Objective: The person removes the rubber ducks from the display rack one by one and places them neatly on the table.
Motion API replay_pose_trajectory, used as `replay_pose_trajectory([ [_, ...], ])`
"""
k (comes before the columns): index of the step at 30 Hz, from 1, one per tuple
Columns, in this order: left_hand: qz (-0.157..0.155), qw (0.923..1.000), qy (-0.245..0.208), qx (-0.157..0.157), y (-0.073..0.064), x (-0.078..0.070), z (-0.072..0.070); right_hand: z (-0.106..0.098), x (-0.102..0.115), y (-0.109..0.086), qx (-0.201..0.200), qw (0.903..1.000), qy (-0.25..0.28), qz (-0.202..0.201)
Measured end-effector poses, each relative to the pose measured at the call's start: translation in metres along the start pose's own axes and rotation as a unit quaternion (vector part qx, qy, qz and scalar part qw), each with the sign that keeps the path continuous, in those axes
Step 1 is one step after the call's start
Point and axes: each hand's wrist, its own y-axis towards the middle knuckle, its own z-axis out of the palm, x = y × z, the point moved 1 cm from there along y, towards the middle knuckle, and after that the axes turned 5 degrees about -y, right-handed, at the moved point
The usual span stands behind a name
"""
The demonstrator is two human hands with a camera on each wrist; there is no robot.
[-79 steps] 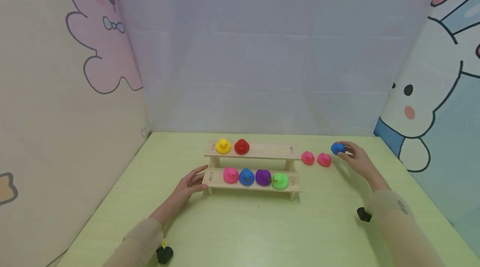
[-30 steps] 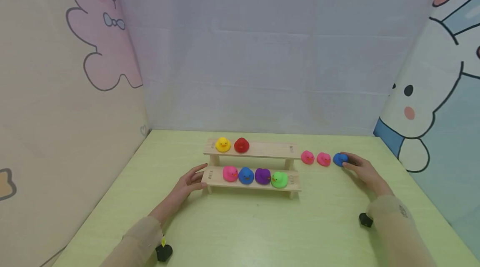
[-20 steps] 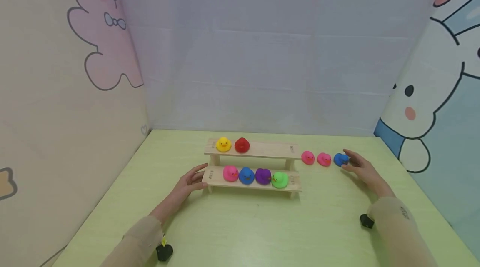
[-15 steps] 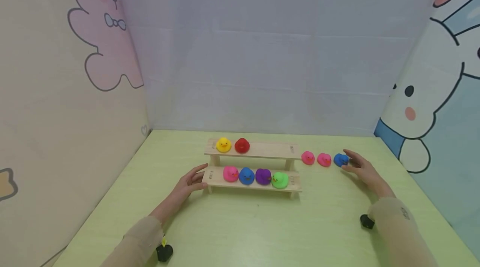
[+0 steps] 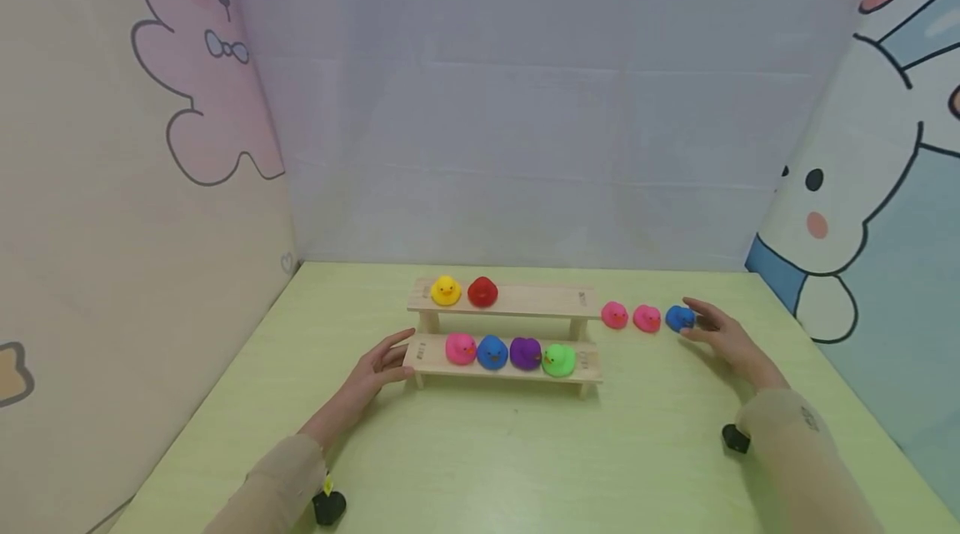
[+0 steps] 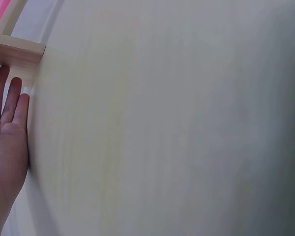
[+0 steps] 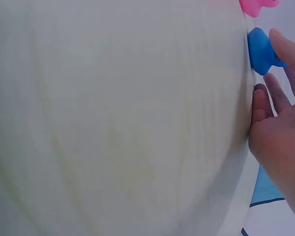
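My left hand (image 5: 377, 365) rests at the left end of a two-tier wooden stand (image 5: 581, 363), thumb and index finger on either side of the lower board. Its other fingers (image 6: 11, 98) stretch out straight below that end in the left wrist view. On the table at the right sits a blue rubber duck (image 5: 679, 318). My right hand (image 5: 723, 336) is spread around its right side, index finger behind and thumb in front, not gripping it. In the right wrist view the thumb lies close to the blue duck (image 7: 260, 51). Two pink ducks (image 5: 614, 315) line up left of it.
The upper board carries a yellow duck (image 5: 446, 291) and a red duck (image 5: 482, 292) on its left half. Along the lower board stand a pink duck (image 5: 460, 348), a blue one, a purple one (image 5: 526, 353) and a green one (image 5: 558, 360). Cloth walls (image 5: 517, 142) surround the table.
The blue duck came down from my right hand onto the table, right of the two pink ducks. My right fingers then loosened and spread apart around it. My left hand stayed in place.
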Motion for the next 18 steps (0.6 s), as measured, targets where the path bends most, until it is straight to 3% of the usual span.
replay_pose_trajectory([
  [7,0.005,1.0,-0.001,0.005,0.0,0.002,-0.001,-0.012,0.01,0.004,0.021,0.9989,-0.042,0.005],
  [18,0.003,1.0,-0.004,0.003,0.001,0.002,-0.001,-0.026,0.038,0.021,0.005,0.9976,-0.063,-0.027],
])
